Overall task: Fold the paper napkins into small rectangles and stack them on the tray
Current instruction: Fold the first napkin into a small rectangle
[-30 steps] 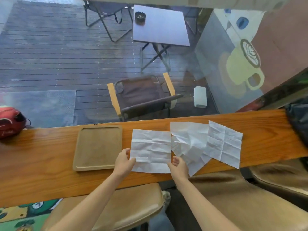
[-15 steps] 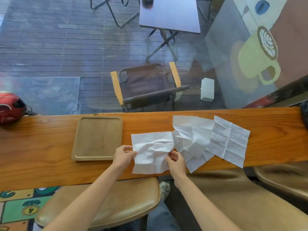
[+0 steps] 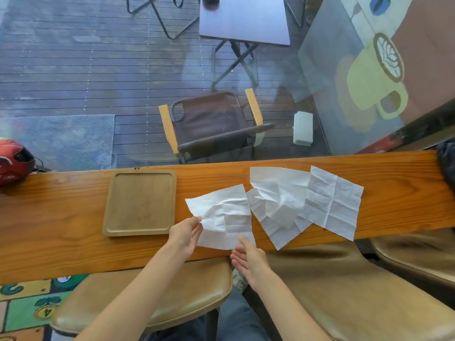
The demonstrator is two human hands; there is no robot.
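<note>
A creased white paper napkin (image 3: pixel 222 215) is lifted off the wooden counter (image 3: pixel 73 242) and twisted, its left edge pinched in my left hand (image 3: pixel 184 233). My right hand (image 3: pixel 248 260) sits just below the napkin's lower right corner with fingers spread; only a fingertip is near the paper. An empty wooden tray (image 3: pixel 140 203) lies flat to the left of the napkin. To the right lie a crumpled napkin (image 3: pixel 275 203) and an unfolded creased napkin (image 3: pixel 334 200), overlapping each other.
A red helmet (image 3: pixel 13 159) rests at the counter's far left end. A dark bag (image 3: pixel 446 161) sits at the far right end. Tan padded stools (image 3: pixel 172 294) stand below the counter's near edge. A glass pane rises behind the counter.
The napkin went from lying flat under both hands to being raised and twisted by my left hand. My right hand has released its corner and opened.
</note>
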